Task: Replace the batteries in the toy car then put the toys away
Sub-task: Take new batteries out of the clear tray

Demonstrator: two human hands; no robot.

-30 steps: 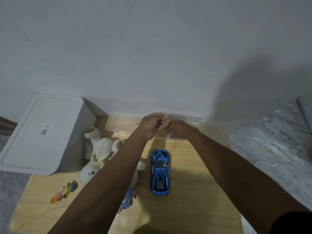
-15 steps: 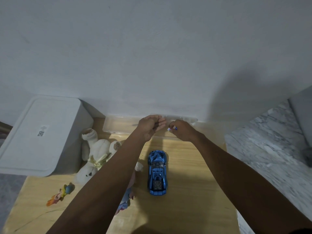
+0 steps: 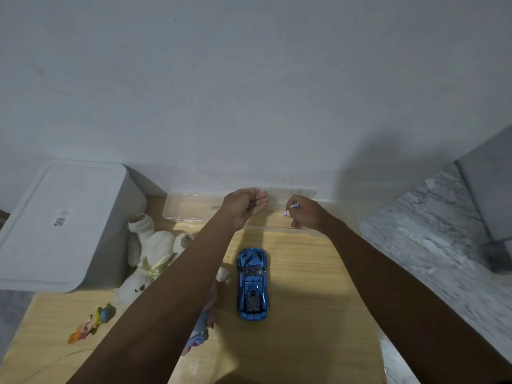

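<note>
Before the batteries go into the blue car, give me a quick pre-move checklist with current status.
1. Batteries in hand: ok, the right hand pinches small batteries.
2. Left hand free: cannot tell, its fingers are curled over the clear tray and may hide something.
3. Blue toy car within reach: ok, it lies on the wooden table between the arms.
4. Battery compartment exposed: cannot tell, too small to see.
5. Storage bin ready: not ok, its lid is on.

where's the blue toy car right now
In the head view the blue toy car sits on the wooden table, centre frame between the two forearms, nose toward the clear tray by the wall.
</note>
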